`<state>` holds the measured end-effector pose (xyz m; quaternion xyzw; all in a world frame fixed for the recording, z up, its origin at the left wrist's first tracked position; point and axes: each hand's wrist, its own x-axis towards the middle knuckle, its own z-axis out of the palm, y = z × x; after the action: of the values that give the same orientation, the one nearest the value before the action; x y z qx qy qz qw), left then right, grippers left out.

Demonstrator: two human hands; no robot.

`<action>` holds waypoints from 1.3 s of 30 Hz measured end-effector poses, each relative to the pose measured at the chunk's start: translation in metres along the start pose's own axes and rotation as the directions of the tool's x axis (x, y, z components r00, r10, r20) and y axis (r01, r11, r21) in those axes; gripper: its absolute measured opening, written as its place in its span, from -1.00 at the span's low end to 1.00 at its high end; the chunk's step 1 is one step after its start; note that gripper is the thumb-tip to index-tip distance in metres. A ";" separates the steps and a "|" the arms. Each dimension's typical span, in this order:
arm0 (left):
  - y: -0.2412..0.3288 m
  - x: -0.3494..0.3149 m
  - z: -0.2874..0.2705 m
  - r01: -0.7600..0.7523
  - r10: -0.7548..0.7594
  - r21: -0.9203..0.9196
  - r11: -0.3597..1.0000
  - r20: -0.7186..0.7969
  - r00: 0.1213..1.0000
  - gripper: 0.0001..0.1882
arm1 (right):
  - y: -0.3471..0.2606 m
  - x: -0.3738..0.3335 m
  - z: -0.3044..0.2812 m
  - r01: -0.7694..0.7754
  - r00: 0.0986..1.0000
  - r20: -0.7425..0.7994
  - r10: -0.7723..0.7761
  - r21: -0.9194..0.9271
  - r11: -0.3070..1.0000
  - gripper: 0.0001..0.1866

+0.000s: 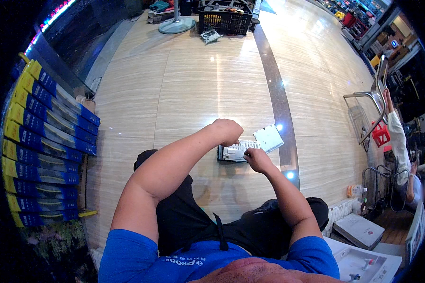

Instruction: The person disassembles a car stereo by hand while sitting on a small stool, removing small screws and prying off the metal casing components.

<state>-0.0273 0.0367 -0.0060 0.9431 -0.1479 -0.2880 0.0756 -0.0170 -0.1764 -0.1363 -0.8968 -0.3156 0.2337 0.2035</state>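
Note:
On the tiled floor before my crossed legs lies a flat metal electronic unit (232,152) with slotted, silvery casing and a dark front edge. My left hand (228,131) is curled closed above its far side; what its fingers grip, if anything, is hidden by the hand. At the unit's right end, the thumb and fingers of my right hand (258,159) are pinched together low over the casing. Whatever sits between them is too small to name. A loose flat metal plate (270,138) lies touching or just beyond the unit's far right corner.
Blue and yellow boxes (47,146) stand racked at the left. Farther off are a black crate (225,20) of parts and a round stand base (176,25). At right are a metal-framed chair (375,99), a seated person (413,186), a bottle (356,190) and a white carton (359,230).

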 end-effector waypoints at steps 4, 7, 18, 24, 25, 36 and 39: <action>-0.001 -0.001 0.001 -0.003 0.003 -0.010 1.000 -0.006 1.000 -0.64 | -0.001 -0.001 0.000 -0.005 1.000 -0.001 0.005 0.001 1.000 -0.75; -0.001 0.000 0.001 -0.001 0.001 -0.011 1.000 -0.005 1.000 -0.64 | -0.004 -0.001 -0.001 -0.027 1.000 0.011 0.027 0.015 1.000 -0.74; -0.001 -0.001 0.001 -0.002 0.001 -0.009 1.000 -0.013 1.000 -0.65 | -0.004 -0.001 -0.001 -0.012 1.000 -0.001 0.012 0.006 1.000 -0.75; 0.001 -0.001 0.000 0.008 -0.008 -0.004 1.000 -0.017 1.000 -0.66 | -0.001 -0.001 0.003 0.001 1.000 -0.016 0.000 0.017 1.000 -0.75; 0.001 -0.002 0.000 0.017 -0.017 0.001 1.000 -0.032 0.999 -0.67 | 0.000 -0.001 0.003 0.010 1.000 -0.026 -0.009 0.021 1.000 -0.75; -0.002 0.000 0.003 -0.023 0.025 0.042 0.999 -0.065 0.998 -0.68 | 0.006 0.003 0.011 0.016 0.999 -0.036 -0.016 0.000 1.000 -0.73; -0.004 -0.001 0.002 -0.018 0.020 0.046 0.999 -0.043 0.999 -0.68 | 0.002 0.005 0.010 0.015 1.000 -0.023 -0.015 0.012 1.000 -0.73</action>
<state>-0.0286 0.0406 -0.0081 0.9491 -0.1618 -0.2634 0.0602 -0.0183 -0.1728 -0.1472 -0.8958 -0.3185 0.2240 0.2143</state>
